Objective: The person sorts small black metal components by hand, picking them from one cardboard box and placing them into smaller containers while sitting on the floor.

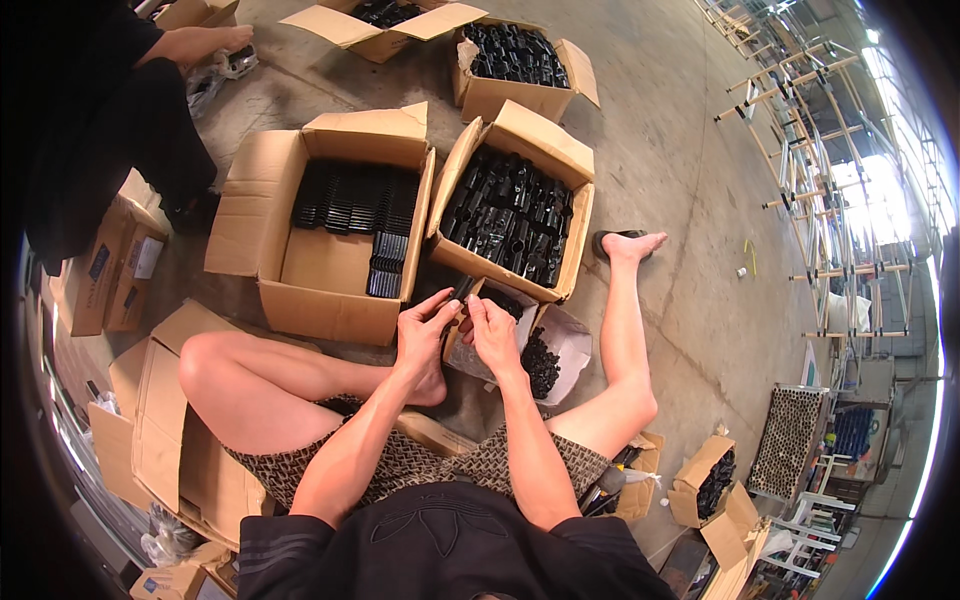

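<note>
Over the space between my legs, my left hand (424, 326) pinches a small black plastic part (462, 288) between thumb and fingers. My right hand (492, 332) is closed with its fingertips at the same part; whether it also grips a smaller piece I cannot make out. Just beyond my hands stands an open cardboard box (335, 313) with flat black parts (350, 195) stacked in rows. To its right is another open box (500, 272), filled with black plastic parts (515, 215). Beside my right hand, a small pale box (574, 372) holds many tiny black pieces (540, 362).
Two more open boxes (515, 97) (350, 28) of black parts stand farther off. Another person (120, 130) sits at the far left. An open carton (150, 420) lies by my left knee. Metal racks (820, 190) line the right side; a smaller box (700, 485) of black parts is near right.
</note>
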The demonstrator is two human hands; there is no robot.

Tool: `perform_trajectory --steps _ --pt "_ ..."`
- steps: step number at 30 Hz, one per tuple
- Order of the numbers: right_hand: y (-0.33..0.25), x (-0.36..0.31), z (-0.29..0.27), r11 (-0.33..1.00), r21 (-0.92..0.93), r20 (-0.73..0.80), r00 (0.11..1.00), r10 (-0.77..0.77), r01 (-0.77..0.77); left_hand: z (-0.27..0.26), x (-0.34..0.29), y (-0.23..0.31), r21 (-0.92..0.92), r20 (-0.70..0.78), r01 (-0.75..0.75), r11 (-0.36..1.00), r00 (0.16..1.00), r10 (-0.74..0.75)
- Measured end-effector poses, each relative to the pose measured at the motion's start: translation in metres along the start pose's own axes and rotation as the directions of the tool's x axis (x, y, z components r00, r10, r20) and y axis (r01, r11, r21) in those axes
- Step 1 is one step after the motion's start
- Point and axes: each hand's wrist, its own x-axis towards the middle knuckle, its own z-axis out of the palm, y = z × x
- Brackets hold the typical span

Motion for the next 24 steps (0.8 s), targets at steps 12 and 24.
perform_trajectory --steps 12,24 --pt "-0.011 0.017 -0.009 0.972 0.234 0.037 0.999 -0.034 0.025 0.013 -0.014 0.024 0.464 0.253 -0.358 0.81 0.93 0.266" --pt "-0.068 0.158 -0.074 0.992 -0.021 -0.253 0.959 -0.125 0.124 -0.061 0.059 0.065 0.855 -0.031 -0.142 0.498 0.946 0.323"
